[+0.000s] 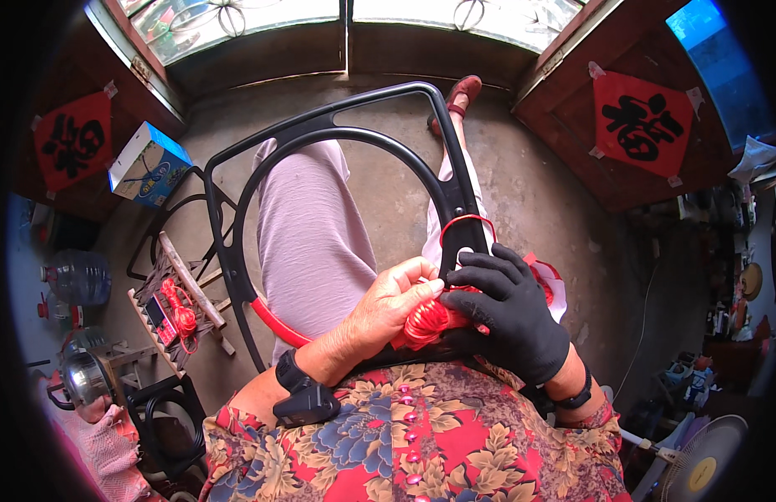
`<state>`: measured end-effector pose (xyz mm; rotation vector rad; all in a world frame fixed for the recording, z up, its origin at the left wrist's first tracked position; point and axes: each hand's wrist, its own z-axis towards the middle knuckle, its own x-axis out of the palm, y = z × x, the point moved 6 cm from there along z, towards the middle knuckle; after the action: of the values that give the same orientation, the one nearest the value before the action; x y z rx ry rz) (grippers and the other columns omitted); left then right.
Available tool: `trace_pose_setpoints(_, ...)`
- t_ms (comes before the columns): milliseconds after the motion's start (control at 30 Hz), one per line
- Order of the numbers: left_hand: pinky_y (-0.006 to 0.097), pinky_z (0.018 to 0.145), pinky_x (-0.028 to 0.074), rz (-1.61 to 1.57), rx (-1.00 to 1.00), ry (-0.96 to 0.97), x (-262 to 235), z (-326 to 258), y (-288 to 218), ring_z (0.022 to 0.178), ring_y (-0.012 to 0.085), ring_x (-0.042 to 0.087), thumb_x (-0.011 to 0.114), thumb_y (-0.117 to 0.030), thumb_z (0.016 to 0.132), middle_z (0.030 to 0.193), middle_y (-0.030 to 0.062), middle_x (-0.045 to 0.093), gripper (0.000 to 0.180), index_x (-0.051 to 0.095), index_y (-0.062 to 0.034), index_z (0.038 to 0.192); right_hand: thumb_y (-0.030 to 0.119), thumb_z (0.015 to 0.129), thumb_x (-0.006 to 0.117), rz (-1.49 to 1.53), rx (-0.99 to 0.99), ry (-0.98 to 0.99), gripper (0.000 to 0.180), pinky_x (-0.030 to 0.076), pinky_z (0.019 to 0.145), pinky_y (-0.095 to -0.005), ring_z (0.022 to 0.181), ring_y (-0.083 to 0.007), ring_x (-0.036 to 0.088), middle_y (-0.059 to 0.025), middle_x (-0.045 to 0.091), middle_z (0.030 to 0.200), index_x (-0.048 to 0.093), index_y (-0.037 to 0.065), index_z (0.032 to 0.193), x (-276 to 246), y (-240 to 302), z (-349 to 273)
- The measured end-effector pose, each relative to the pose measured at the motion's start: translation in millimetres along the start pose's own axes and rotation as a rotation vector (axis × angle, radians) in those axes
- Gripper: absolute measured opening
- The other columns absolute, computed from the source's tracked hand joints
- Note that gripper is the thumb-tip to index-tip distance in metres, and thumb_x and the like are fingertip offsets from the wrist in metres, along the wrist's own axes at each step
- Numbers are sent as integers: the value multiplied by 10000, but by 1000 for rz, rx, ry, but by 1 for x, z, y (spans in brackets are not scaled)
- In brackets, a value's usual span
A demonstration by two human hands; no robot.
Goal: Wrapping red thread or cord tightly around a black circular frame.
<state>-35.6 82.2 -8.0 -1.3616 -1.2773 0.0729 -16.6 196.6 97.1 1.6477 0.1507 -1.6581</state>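
Observation:
A black tubular frame (pixel 338 99) with a round inner ring lies across my lap. Red cord wraps the ring's lower left section (pixel 277 322), and a loose red loop (pixel 470 219) stands up by its right side. My bare left hand (pixel 386 305) is closed, thumb and forefinger pinched together above a shiny bundle of red cord (pixel 426 325). Opposite it, my right hand (pixel 513 314) in a black glove curls over the frame's near right end, its thumb against the cord. The strand between the fingertips is too small to make out clearly.
At the left stands a small wooden stool (pixel 191 280) with a red cord hank (pixel 180 314) on it. Behind it are another black frame (pixel 154 226) and a blue-and-white box (pixel 149 167). A metal pot (pixel 91 385) is at lower left, a fan (pixel 702 468) at lower right.

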Motion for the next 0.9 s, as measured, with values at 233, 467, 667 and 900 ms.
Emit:
trace_pose_setpoints(233, 194, 717, 433, -2, -18, -15, -1, 0, 1, 806, 21, 492, 535, -173, 936, 869, -38, 543, 127, 531, -46, 949, 242, 668, 757, -6, -4, -6, 407, 325, 1006, -448, 1162, -269, 502, -77, 573, 1112, 605, 96, 1017, 2, -3, -1)
trace_pose_setpoints(467, 139, 550, 421, 20, -26, -40, -2, -1, -4, 624, 0, 516, 568, -164, 918, 777, -43, 576, 129, 568, -40, 954, 94, 739, 671, 813, 277, -126, 430, 341, 1027, -428, 1200, -301, 493, -147, 596, 1162, 555, 14, 1145, -8, -19, -20)
trace_pose_setpoints(667, 190, 561, 510, 10, -75, -64, -4, -3, 1, 640, 62, 605, 568, -194, 921, 831, 47, 652, 181, 574, -26, 989, 262, 807, 513, 1848, 576, -452, 450, 487, 784, -415, 814, -315, 625, -199, 622, 903, 493, -54, 1127, -1, -44, -58)
trace_pose_setpoints(900, 213, 584, 537, -34, -121, -43, -2, -6, -1, 674, 124, 650, 552, -197, 930, 843, 94, 658, 204, 554, -20, 1031, 435, 881, 459, 2091, 484, -358, 474, 417, 517, -314, 568, -231, 545, -134, 562, 711, 540, -14, 1011, 8, -77, -99)
